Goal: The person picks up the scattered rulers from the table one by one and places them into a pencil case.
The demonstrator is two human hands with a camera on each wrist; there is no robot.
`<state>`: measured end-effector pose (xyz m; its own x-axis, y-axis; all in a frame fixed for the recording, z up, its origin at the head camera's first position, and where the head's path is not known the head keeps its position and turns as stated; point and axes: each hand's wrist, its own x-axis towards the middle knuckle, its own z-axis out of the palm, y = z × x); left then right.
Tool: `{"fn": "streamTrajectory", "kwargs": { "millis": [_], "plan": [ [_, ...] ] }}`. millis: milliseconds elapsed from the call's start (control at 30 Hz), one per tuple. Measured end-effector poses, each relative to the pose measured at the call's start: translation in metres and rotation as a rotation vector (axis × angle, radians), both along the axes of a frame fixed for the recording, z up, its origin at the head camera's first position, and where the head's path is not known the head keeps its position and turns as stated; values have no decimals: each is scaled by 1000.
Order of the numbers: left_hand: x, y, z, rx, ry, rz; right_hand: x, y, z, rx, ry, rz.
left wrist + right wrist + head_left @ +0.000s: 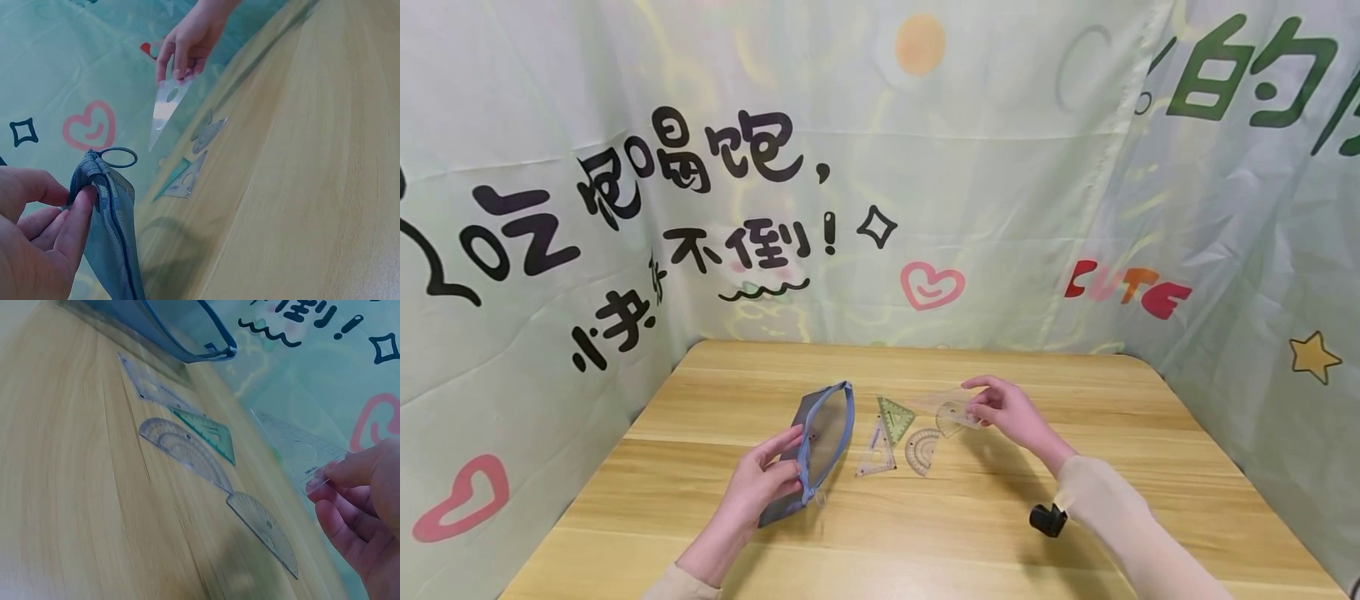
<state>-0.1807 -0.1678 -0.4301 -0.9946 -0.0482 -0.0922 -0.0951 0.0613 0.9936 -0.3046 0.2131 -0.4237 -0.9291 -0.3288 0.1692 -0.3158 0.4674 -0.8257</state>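
My left hand [760, 479] pinches one side of a grey pouch [112, 231] with a blue zipped edge, and the pouch's mouth gapes open. Over the right part of the group of drawing tools, my right hand [1013, 414] holds a clear triangular set square [294, 442] by one end, raised off the table. Between the hands lie a green set square [897, 418] and another clear set square [876, 458], overlapping. Beside them is a clear protractor [921, 451]. A second protractor [262, 528] lies under the raised set square in the head view.
The wooden table [925, 542] is bordered at the back and sides by a printed cloth [865, 333]. A small black object [1048, 520] shows by the right sleeve [1112, 500]. A ring [119, 157] hangs out from the pouch's zipper end.
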Motion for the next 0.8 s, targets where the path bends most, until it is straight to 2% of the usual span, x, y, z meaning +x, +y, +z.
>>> {"fn": "streamTrajectory", "kwargs": {
  "millis": [333, 433, 567, 667, 800],
  "plan": [
    [0, 0, -1, 6, 1, 0, 2, -19, 2, -51, -21, 24],
    [0, 0, -1, 5, 3, 1, 9, -27, 11, -56, -31, 24],
    [0, 1, 0, 5, 6, 0, 11, -35, 12, -69, -45, 23],
    [0, 1, 0, 4, 7, -1, 5, -36, 5, -96, -52, 28],
    [0, 1, 1, 4, 6, 0, 5, -42, 6, -125, -66, 34]
  ]
}}
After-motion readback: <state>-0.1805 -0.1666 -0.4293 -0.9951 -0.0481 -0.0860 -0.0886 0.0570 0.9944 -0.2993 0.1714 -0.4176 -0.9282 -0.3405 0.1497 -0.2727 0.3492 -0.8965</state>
